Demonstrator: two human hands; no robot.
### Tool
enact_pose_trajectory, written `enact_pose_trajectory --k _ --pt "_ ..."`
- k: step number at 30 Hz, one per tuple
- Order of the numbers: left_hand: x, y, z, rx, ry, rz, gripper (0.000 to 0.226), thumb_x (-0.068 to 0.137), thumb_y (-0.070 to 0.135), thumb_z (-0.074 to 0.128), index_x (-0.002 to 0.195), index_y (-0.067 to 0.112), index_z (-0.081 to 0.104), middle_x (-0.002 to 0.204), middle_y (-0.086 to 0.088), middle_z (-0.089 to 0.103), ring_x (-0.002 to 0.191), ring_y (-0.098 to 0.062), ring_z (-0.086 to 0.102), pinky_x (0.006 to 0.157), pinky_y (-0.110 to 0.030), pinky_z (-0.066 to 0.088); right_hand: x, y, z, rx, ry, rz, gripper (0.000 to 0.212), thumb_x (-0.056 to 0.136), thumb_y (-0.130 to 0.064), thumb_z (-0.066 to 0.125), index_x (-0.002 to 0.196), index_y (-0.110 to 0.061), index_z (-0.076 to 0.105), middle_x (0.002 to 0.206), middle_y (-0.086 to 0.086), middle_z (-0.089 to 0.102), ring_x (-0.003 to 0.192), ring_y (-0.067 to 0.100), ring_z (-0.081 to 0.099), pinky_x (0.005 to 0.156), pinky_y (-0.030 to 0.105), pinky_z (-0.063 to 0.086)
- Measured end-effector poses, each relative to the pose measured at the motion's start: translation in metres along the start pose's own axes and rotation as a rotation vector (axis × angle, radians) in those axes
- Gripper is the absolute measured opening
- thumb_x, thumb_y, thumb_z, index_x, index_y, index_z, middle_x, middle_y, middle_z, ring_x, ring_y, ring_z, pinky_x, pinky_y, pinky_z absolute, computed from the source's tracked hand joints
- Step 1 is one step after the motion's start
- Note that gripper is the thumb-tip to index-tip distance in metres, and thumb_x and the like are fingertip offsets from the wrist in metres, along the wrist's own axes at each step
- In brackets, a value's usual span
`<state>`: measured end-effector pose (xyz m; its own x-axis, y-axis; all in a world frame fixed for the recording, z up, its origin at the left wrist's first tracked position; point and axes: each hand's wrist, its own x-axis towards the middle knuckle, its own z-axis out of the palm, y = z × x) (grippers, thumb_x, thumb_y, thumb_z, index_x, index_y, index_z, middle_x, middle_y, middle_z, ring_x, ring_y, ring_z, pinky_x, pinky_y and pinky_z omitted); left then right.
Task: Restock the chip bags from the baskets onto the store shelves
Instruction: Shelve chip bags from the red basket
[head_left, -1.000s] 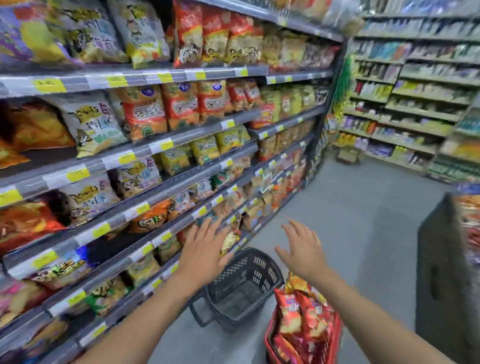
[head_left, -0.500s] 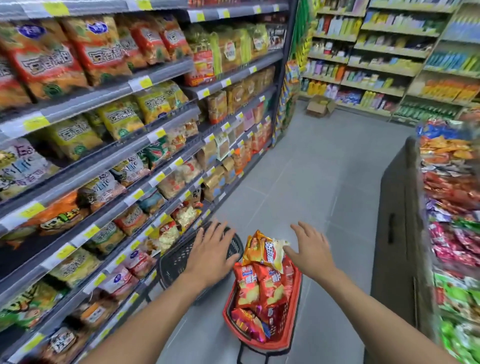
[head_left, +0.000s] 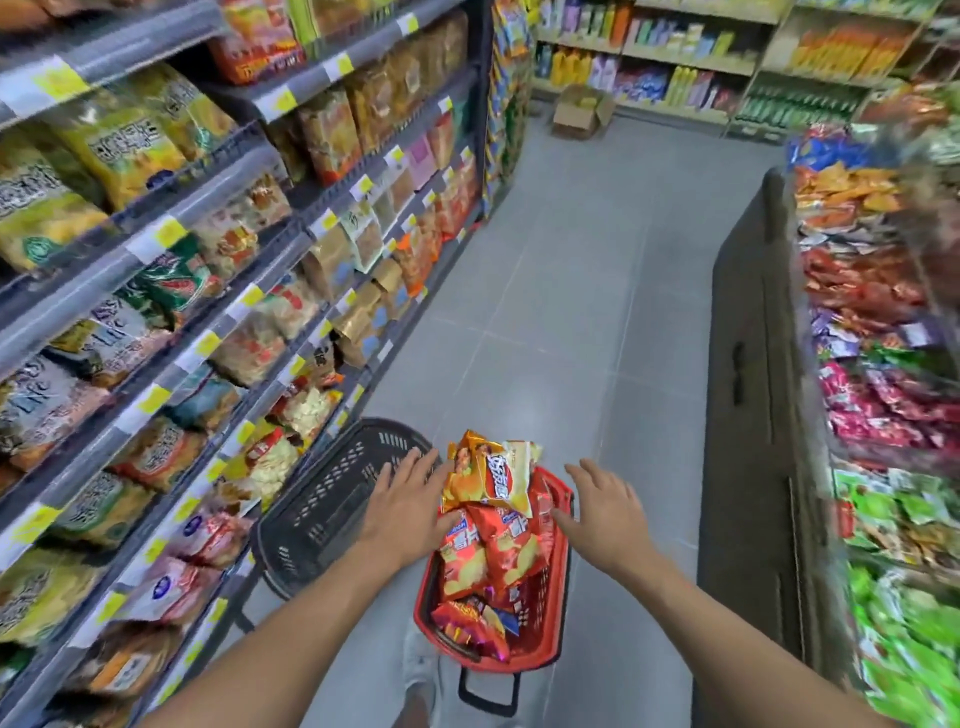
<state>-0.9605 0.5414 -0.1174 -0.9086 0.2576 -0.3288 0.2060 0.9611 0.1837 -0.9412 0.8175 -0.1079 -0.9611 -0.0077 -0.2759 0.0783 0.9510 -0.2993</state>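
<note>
Evidently much restocking remained: chip bags (head_left: 488, 525) were heaped in the red basket (head_left: 556, 597), the black basket (head_left: 332, 499) beside it looked empty, and my left hand (head_left: 410, 506) and right hand (head_left: 602, 512) hovered spread over it, grasping nothing.

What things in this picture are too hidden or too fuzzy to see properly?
All in the head view:
1. Bottom of the red basket: covered by the chip bags piled in it.
2. Part of the black basket: behind the left hand and forearm.
3. The packets on the right-side display: blurred.
4. Print on the yellow price labels: too small and smeared.
5. Inside of the cardboard box down the aisle: too far away.
</note>
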Motion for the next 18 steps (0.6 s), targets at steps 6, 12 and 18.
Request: enact_pose_trajectory --k 6,12,18 --pt "0.079 -0.022 0.03 -0.003 -0.142 0.058 0.083 0.102 0.06 0.047 0.167 0.025 0.008 0.175 -0.004 0.011 0.162 -0.026 0.003 0.129 -0.052 0.005 0.045 0.002 0.04 0.105 -0.085 0.124 0.075 0.094 -0.062 0.051 0.157 -0.025 0.034 0.161 0.002 0.038 0.146 0.025 0.037 0.122 0.047 0.026" --pt "0.161 -0.04 0.078 0.03 -0.256 0.146 0.088 0.101 0.058 0.052 0.167 0.022 0.006 0.175 -0.004 0.009 0.162 -0.026 0.004 0.13 -0.052 0.007 0.093 0.015 0.103 0.176 -0.168 0.257 0.074 0.096 -0.057 0.053 0.157 -0.022 0.032 0.162 0.004 0.037 0.145 0.028 0.038 0.121 0.048 0.03" --pt "0.247 -0.043 0.14 0.063 -0.251 0.28 0.078 0.103 0.046 0.056 0.165 0.019 0.019 0.172 -0.005 0.022 0.159 -0.026 0.018 0.128 -0.045 0.018 0.134 0.044 0.175 0.292 -0.154 0.375 0.076 0.091 -0.063 0.049 0.154 -0.024 0.037 0.154 0.004 0.046 0.14 0.028 0.046 0.114 0.05 0.041"
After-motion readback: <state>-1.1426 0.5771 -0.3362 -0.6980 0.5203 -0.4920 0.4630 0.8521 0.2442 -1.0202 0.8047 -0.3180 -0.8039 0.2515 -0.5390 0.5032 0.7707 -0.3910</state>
